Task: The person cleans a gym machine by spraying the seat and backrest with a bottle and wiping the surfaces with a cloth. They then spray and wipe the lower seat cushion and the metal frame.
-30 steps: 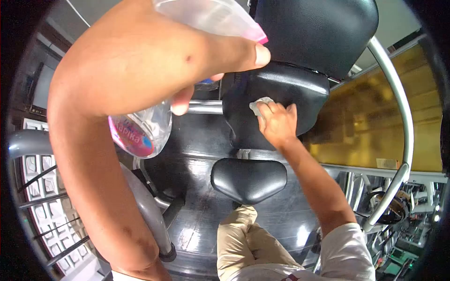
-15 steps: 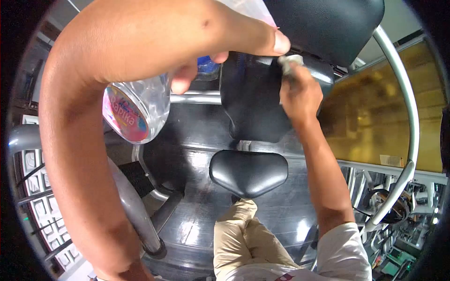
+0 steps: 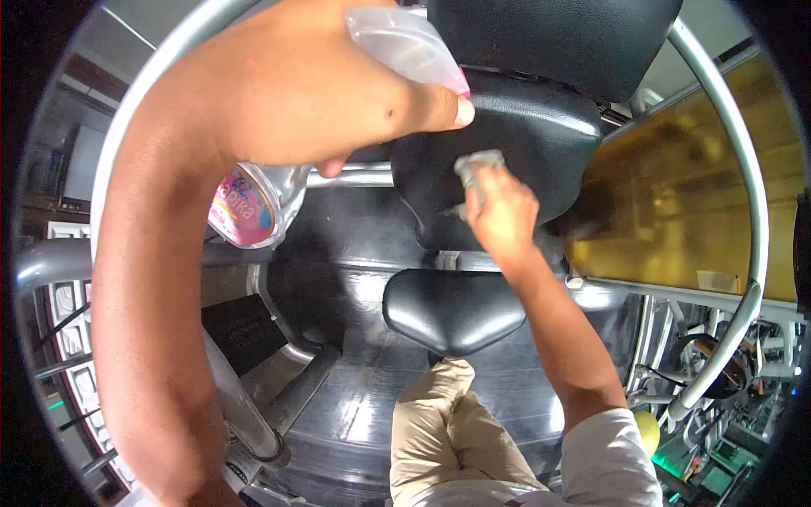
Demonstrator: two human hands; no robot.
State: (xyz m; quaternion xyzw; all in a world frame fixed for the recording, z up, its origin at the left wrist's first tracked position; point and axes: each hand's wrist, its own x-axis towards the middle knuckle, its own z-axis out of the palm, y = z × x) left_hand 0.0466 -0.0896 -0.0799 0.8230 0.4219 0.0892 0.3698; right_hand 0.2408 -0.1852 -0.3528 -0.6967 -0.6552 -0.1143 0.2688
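My left hand (image 3: 355, 93) reaches across the upper left, its thumb stretched over the side and most fingers hidden. It is closed around a clear plastic bottle (image 3: 245, 207) with a pink "Rapika" label; a translucent plastic part (image 3: 410, 46) with a pink edge shows beyond the hand. My right hand (image 3: 507, 211) is closed on a pale, crumpled cloth (image 3: 481, 159), over the black padded seat (image 3: 541, 118). Behind the seat rises a black padded backrest (image 3: 541, 42). Closer to my legs is a smaller black pad (image 3: 452, 308).
A curved silver tube (image 3: 752, 169) runs down the right side, in front of a yellowish panel (image 3: 667, 177). Thick grey tubing (image 3: 236, 389) stands at the lower left. Below lies a shiny dark floor (image 3: 355, 406). More metal equipment (image 3: 718, 363) fills the right edge.
My right hand has moved with the cloth from the seat's far right side toward its middle, nearer to me. My left hand and the bottle have shifted slightly, showing more of the translucent part.
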